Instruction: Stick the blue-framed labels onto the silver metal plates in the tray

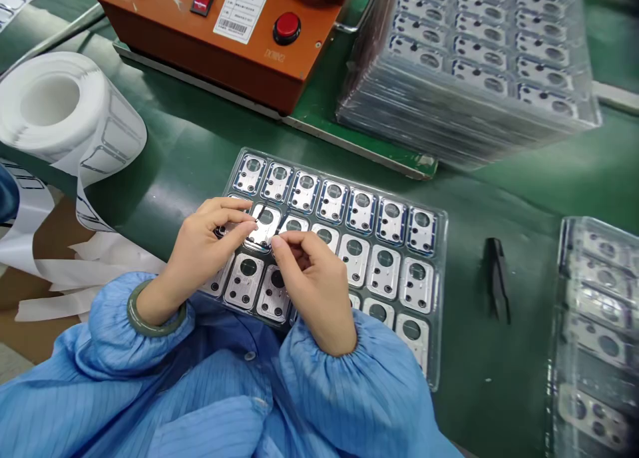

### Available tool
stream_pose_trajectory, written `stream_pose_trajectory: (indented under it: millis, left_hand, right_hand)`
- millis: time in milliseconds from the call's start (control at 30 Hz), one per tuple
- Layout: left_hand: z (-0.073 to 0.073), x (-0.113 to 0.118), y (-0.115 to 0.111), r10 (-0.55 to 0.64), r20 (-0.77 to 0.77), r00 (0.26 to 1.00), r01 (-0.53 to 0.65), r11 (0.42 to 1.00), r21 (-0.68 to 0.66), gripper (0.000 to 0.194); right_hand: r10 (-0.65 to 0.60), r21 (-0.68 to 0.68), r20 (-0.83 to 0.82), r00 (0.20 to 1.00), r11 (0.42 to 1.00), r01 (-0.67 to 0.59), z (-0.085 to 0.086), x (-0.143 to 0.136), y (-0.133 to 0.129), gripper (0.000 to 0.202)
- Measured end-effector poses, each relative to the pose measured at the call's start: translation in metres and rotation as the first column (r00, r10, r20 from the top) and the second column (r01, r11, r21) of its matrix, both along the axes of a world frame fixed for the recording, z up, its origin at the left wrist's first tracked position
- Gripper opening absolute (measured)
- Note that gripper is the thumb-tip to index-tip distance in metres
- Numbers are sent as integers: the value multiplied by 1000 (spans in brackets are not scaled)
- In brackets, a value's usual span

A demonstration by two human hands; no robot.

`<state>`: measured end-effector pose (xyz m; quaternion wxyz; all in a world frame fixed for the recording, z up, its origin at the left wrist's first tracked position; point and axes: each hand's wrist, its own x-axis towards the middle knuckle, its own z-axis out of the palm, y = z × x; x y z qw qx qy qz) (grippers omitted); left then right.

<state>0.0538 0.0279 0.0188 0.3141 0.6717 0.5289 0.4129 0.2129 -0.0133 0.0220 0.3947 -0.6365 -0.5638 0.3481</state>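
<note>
A clear plastic tray (440, 291) holds rows of silver metal plates, each with one large round hole and smaller dark holes. Over a plate (264, 235) in the middle row, my left hand (202, 245) pinches the end of a thin black strip (260, 212) between thumb and forefinger. Close beside it, my right hand (322, 288) is closed in a pinch at the plate's right edge, where a thin dark edge shows by the fingertips. Whether both hands hold one piece, I cannot tell. Plates in the far row (362, 210) have dark blue edging.
Black tweezers (496, 278) lie right of the tray. Another clear tray (562, 325) sits at the far right. Stacked trays (449, 122) stand at the back right, beside an orange control box (200, 58). A roll of label backing (94, 112) is at left.
</note>
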Motion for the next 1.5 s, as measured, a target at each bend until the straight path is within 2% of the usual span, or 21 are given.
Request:
stream_pose_trajectory:
  millis: [133, 367, 833, 1500]
  left_hand:
    - [-4, -2, 0, -31, -47, 998, 32, 999, 33, 4]
    - [-2, -4, -2, -93, -133, 987, 96, 995, 17, 6]
    - [-3, -2, -1, -90, -148, 985, 100, 993, 58, 4]
    - [-4, -2, 0, -102, -201, 974, 123, 988, 90, 6]
  right_hand:
    - [-7, -53, 23, 1000, 999, 8, -3, 0, 1, 15]
    - [-12, -105, 113, 993, 994, 24, -1, -4, 2, 16]
    - [-13, -63, 200, 980, 998, 26, 0, -4, 2, 16]
    - [-35, -58, 195, 980, 997, 48, 0, -7, 3, 15]
